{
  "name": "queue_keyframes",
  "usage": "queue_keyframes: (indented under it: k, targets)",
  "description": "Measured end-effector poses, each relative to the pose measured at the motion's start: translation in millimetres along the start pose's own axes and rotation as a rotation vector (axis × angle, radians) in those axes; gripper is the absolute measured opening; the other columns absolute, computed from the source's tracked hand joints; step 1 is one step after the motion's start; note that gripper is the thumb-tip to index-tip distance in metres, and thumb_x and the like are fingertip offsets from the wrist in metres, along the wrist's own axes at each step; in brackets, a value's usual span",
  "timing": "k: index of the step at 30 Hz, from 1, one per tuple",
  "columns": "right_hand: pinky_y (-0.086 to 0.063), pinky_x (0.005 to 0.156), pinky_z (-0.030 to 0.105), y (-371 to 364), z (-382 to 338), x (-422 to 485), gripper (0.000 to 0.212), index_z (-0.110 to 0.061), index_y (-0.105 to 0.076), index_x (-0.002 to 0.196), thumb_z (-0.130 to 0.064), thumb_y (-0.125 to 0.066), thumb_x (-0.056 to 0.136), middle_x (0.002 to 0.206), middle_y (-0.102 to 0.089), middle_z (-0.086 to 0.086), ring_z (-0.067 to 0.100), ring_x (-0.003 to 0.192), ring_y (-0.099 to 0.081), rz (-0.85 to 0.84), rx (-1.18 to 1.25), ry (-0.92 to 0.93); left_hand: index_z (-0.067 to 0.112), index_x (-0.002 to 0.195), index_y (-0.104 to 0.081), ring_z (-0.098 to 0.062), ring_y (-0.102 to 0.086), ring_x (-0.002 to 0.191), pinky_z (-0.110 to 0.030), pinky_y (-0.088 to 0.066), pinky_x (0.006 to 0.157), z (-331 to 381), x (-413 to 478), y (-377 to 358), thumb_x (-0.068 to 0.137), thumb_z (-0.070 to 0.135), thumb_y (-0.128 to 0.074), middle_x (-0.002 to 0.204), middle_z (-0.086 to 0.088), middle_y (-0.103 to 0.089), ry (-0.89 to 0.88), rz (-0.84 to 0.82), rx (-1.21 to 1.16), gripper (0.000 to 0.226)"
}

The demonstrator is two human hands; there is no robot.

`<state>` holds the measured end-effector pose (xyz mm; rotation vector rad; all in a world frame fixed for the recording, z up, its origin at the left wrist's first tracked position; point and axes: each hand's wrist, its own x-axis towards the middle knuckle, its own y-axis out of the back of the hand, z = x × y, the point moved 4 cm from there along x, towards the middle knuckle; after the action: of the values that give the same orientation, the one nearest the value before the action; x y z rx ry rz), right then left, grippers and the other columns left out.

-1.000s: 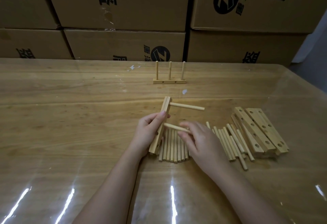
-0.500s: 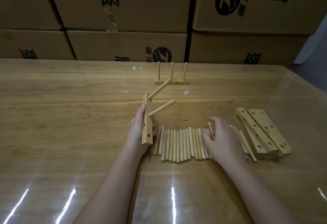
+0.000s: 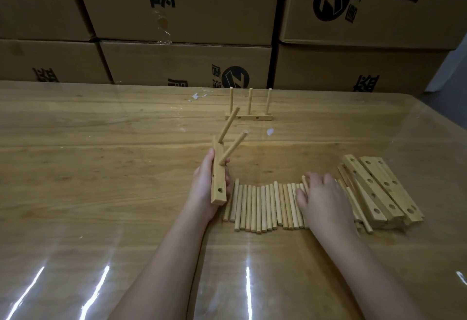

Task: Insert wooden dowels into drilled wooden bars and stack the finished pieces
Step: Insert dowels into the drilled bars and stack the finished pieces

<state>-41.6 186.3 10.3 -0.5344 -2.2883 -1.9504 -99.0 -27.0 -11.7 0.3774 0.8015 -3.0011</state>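
My left hand (image 3: 206, 188) grips the drilled bar (image 3: 218, 180) upright beside the dowel row (image 3: 262, 208), two pegs (image 3: 233, 146) seated, while my right hand (image 3: 322, 199) pinches a loose dowel (image 3: 305, 183) that could jam if it enters the empty hole crooked.

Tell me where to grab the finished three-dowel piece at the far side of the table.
Probably pinch the finished piece's bar across its long front and back faces, coming down from above in a gap between its upright dowels; pulling on the dowels themselves might loosen them.
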Motion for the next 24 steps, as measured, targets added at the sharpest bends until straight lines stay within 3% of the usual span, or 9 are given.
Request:
queue_keyframes:
  k: [6,9,14,18,24]
  targets:
    - [-0.047,0.074,0.027,0.4,0.2,0.6,0.044,-0.014,-0.046,0.131,-0.031,-0.046,0.09,0.11,-0.054,0.008,0.018,0.094,-0.054,-0.017,0.014,0.006,0.01,0.089,-0.063,-0.009,-0.048,0.042,-0.021,-0.039,0.037,1.8,-4.9,-3.9,0.096,0.045,-0.046,0.054,0.002,-0.05,-0.006,0.021,0.072,0.039]
    - [-0.048,0.074,0.026,3.1,-1.5,0.2,0.046,-0.016,-0.041,0.134,-0.028,-0.045,0.09,0.11,-0.053,0.006,0.016,0.093,-0.053,-0.019,0.002,0.022,0.014,0.086,-0.063,-0.009,-0.055,0.048,-0.025,-0.042,0.047,3.1,-8.2,-6.0,0.096,0.043,-0.047,0.057,0.003,-0.059,-0.06,0.026,0.154,0.035]
    - [-0.044,0.081,0.027,4.3,-6.2,-1.6,0.028,-0.02,-0.056,0.118,-0.026,-0.043,0.094,0.107,-0.052,0.001,0.015,0.094,-0.05,-0.055,-0.064,0.143,0.021,0.068,-0.07,-0.01,-0.06,0.054,-0.03,-0.044,0.054,4.0,-12.0,-8.4,0.095,0.043,-0.05,0.058,0.004,-0.064,-0.094,0.047,0.238,0.04]
    - [-0.041,0.086,0.027,7.2,-11.4,-4.5,0.033,-0.021,-0.057,0.117,-0.038,-0.041,0.094,0.107,-0.053,-0.001,0.014,0.098,-0.049,-0.029,-0.064,0.174,0.017,0.078,-0.066,-0.008,-0.06,0.05,-0.025,-0.045,0.048,5.3,-13.3,-9.4,0.095,0.042,-0.049,0.057,0.004,-0.064,-0.09,0.048,0.206,0.034]
    - [-0.045,0.086,0.029,11.5,-13.9,-8.3,0.039,-0.019,-0.048,0.127,-0.039,-0.044,0.093,0.116,-0.052,0.004,0.018,0.103,-0.05,-0.053,-0.027,0.094,0.016,0.08,-0.066,-0.007,-0.06,0.051,-0.027,-0.043,0.052,5.8,-13.2,-10.3,0.095,0.041,-0.048,0.059,0.004,-0.064,-0.09,0.027,0.207,0.035]
